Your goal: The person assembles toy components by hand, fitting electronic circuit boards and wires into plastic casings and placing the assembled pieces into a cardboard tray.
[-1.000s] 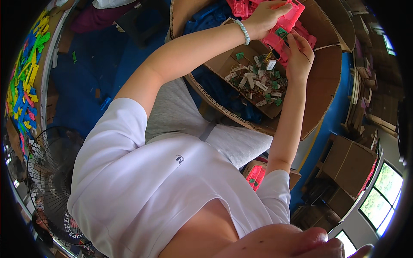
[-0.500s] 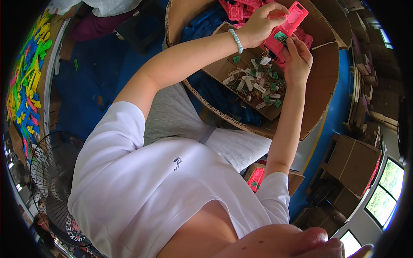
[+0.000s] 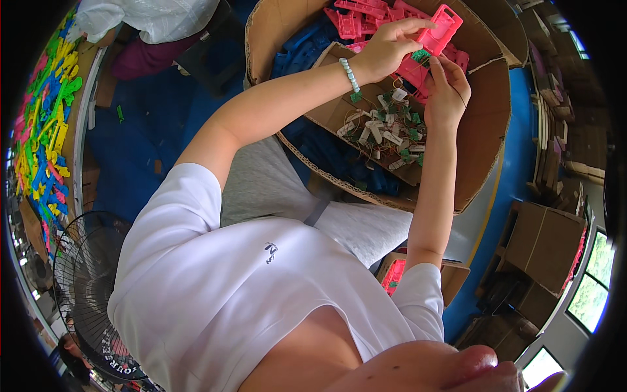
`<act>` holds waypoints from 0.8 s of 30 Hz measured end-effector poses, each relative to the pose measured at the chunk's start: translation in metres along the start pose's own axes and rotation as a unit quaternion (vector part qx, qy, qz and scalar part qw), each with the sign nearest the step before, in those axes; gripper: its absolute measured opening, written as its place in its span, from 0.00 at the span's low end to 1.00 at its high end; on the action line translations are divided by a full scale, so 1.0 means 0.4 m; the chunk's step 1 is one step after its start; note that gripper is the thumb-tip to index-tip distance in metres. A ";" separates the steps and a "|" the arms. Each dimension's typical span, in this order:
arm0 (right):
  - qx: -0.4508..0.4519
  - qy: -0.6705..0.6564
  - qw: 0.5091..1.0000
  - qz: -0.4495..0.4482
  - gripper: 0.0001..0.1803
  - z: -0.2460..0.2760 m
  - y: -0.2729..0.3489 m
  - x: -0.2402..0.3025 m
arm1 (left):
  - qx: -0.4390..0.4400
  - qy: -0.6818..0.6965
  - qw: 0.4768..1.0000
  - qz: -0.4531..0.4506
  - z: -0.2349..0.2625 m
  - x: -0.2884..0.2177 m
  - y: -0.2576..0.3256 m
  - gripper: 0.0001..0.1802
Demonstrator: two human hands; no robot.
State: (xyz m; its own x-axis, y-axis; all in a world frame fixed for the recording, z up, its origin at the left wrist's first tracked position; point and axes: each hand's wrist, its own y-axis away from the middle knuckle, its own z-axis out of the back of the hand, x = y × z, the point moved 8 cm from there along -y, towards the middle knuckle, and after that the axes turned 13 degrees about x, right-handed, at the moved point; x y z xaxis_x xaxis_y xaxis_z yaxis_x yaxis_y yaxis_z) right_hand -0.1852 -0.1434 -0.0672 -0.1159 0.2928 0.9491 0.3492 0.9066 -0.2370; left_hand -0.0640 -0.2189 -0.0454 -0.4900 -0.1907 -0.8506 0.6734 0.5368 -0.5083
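As my arms reach forward over my lap, the nearest things in view are my white shirt (image 3: pixel 215 294) and grey trousers (image 3: pixel 261 189), with a wire-guarded fan (image 3: pixel 85 287) low on my left. Beyond my knees stands a large cardboard box (image 3: pixel 483 130); inside it a shallower cardboard tray (image 3: pixel 339 114) carries a loose heap of small white and green tags on thin wire loops (image 3: pixel 388 127), and dark blue moulded parts (image 3: pixel 339 157) lie under and beside the tray. Left hand (image 3: pixel 385 49), beaded bracelet at the wrist, is closed around the lower end of a pink plastic frame (image 3: pixel 441 29), fingers wrapped, thumb on the near face; the frame is held up over the box's far side, above a pile of similar pink pieces (image 3: pixel 366 13). Right hand (image 3: pixel 447 88) is just below and touching the frame's lower edge, fingertips pinched narrow on what appears to be a green tag and its wire; the exact pinch is too small to confirm. Judgement: frame is light, rigid, thin-walled moulding, likely smooth and a little slippery, so grip on the solid edge rather than the open slots; wire is soft and springy, best held close to the tag. Further left, a table edge with bright yellow, green and pink parts (image 3: pixel 39 111).
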 end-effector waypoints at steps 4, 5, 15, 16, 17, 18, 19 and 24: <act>0.008 -0.004 1.000 0.002 0.11 0.006 0.002 0.004 | 0.012 -0.017 1.000 -0.009 -0.005 -0.013 -0.005 0.23; 0.006 -0.005 1.000 0.003 0.11 0.004 0.004 0.007 | 0.013 -0.038 0.999 -0.008 -0.006 -0.015 -0.004 0.23; 0.004 -0.094 0.996 0.004 0.15 -0.031 0.013 0.048 | 0.024 -0.144 0.989 -0.026 -0.018 -0.030 -0.003 0.21; 0.011 -0.087 0.996 0.003 0.15 -0.027 0.011 0.049 | 0.024 -0.144 0.989 -0.025 -0.020 -0.030 -0.002 0.21; 0.010 -0.088 0.996 0.003 0.15 -0.015 0.007 0.043 | 0.028 -0.164 0.986 -0.030 -0.027 -0.036 -0.002 0.21; 0.019 -0.081 0.996 0.012 0.15 -0.004 0.000 0.037 | 0.032 -0.184 0.982 -0.034 -0.035 -0.041 -0.002 0.20; 0.028 -0.074 0.997 0.020 0.14 0.004 -0.003 0.033 | 0.033 -0.184 0.982 -0.034 -0.039 -0.042 -0.002 0.20; 0.031 -0.086 0.995 0.025 0.13 0.004 0.003 0.024 | 0.045 -0.190 0.981 -0.006 -0.032 -0.029 0.001 0.21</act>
State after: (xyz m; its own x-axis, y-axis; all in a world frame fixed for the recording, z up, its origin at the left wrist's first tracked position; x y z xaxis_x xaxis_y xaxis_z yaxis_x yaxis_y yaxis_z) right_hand -0.1876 -0.1389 -0.0586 -0.2599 0.3811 0.8873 0.3006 0.9051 -0.3007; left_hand -0.0651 -0.2058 -0.0339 -0.2686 -0.4976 -0.8248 0.7237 0.4609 -0.5137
